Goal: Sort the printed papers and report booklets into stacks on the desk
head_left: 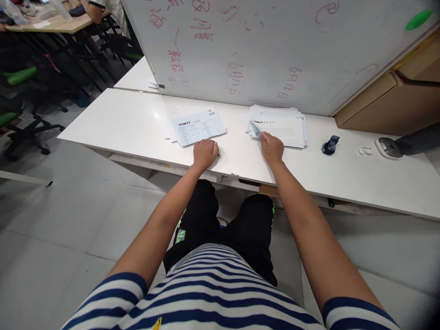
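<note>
My left hand [205, 154] rests on the white table at the lower edge of the left paper stack [197, 128], its fingers curled closed. A small shiny thing [219, 151] shows beside its thumb; I cannot make out what it is. Printed forms with a "PONY" heading top this stack. At the lower left of a thicker, uneven pile of papers [283, 126], my right hand [272, 147] is closed in a pinch. From its fingers a turned-up, bluish paper edge [255, 128] points up and left. The fingertips are partly hidden.
A whiteboard [268, 50] with red writing stands along the table's back edge. To the right are a dark blue strap-like item [330, 145], small white pieces [365, 150], a grey-black device [390, 147] and a cardboard box [385, 105]. Chairs and another person's arm [92, 11] appear at left.
</note>
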